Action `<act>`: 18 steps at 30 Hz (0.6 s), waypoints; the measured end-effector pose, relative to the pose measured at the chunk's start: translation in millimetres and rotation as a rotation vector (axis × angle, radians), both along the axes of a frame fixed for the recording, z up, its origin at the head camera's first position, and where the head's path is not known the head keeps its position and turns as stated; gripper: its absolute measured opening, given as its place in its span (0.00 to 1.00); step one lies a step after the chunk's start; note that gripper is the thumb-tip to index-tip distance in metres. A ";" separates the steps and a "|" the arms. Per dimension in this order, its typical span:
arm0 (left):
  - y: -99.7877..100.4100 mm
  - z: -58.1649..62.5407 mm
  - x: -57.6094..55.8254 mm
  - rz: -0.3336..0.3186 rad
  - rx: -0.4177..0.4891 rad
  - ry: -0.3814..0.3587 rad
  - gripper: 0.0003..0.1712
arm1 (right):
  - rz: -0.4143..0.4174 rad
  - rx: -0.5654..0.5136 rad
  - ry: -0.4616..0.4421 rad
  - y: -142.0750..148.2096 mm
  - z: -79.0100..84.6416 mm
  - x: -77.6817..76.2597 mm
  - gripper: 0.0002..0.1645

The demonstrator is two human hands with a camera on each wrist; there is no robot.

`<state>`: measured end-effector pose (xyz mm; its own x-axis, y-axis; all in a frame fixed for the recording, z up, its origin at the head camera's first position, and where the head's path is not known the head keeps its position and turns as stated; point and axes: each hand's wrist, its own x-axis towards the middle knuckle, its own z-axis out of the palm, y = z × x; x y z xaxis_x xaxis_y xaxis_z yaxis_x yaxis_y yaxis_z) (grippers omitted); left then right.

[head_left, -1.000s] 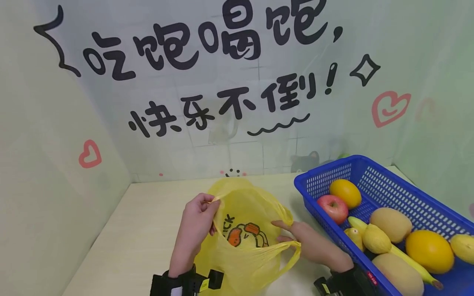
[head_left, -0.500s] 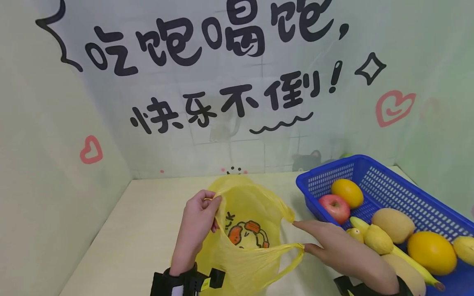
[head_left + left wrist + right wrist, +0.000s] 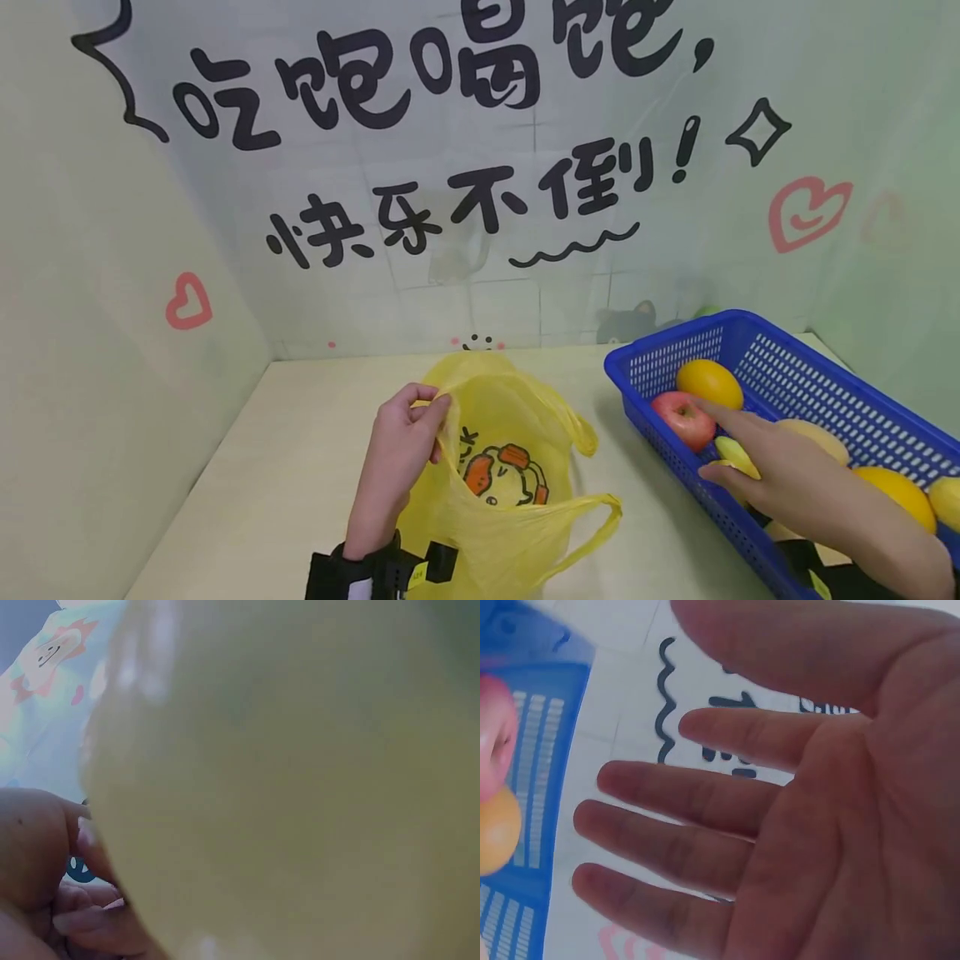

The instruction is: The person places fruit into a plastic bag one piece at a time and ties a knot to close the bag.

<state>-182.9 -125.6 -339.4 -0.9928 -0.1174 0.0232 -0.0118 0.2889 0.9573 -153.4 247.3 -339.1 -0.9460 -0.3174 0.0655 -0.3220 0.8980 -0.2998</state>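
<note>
My left hand (image 3: 401,442) pinches the edge of a yellow plastic bag (image 3: 517,533) between thumb and fingers, and the bag's mouth gapes upward. Inside it a printed cartoon with orange patches shows. In the left wrist view, the blurred bag (image 3: 285,787) covers most of the picture. Over a blue basket (image 3: 651,433), my right hand (image 3: 802,483) reaches with fingers spread, holding nothing. Its index fingertip overlaps a red apple (image 3: 675,421) in the head view. The right wrist view shows the palm (image 3: 832,832) and straight fingers, with the apple (image 3: 495,735) at the left edge.
An orange (image 3: 708,382) lies beside the apple. Further yellow and tan fruits, including another orange (image 3: 896,496), fill the basket's near part, partly hidden by the right arm. The pale table (image 3: 300,450) meets a printed wall sheet (image 3: 360,317) at the back.
My right hand has let go of the bag's handle side and moved right, over the basket to the apple. The left hand keeps its grip on the bag's edge.
</note>
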 end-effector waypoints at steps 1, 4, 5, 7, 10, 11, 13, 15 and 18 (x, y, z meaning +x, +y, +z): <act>0.1 0.2 0.0 -0.001 -0.003 -0.002 0.12 | -0.015 0.020 -0.015 5.6 0.4 -2.9 0.47; 0.8 0.3 0.2 -0.001 -0.008 -0.002 0.13 | -0.059 0.088 -0.077 22.1 -0.9 -12.8 0.49; 1.0 0.6 0.4 -0.003 -0.007 -0.001 0.13 | -0.068 0.103 -0.100 27.4 -1.7 -16.5 0.49; 1.4 0.8 0.8 -0.006 -0.001 0.000 0.13 | -0.075 0.132 -0.136 38.6 -3.5 -23.2 0.47; 1.9 1.1 1.1 -0.016 0.016 0.001 0.14 | -0.097 0.162 -0.200 52.4 -7.7 -29.8 0.45; 1.9 1.1 1.2 -0.018 0.021 0.001 0.14 | -0.109 0.166 -0.235 56.1 -8.8 -31.0 0.45; 1.8 0.8 1.1 -0.023 0.027 0.001 0.14 | -0.135 0.181 -0.296 63.5 -13.5 -33.5 0.45; 1.7 0.8 1.1 -0.024 0.029 0.000 0.14 | -0.164 0.193 -0.345 68.3 -18.2 -34.6 0.46; 1.4 0.9 1.5 -0.027 0.030 -0.001 0.14 | -0.188 0.212 -0.358 73.7 -24.2 -36.4 0.48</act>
<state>-181.4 -124.1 -338.6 -0.9957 -0.0909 0.0187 -0.0056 0.2598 0.9656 -189.7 321.0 -363.3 -0.9398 -0.1088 -0.3239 -0.0568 0.9845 -0.1659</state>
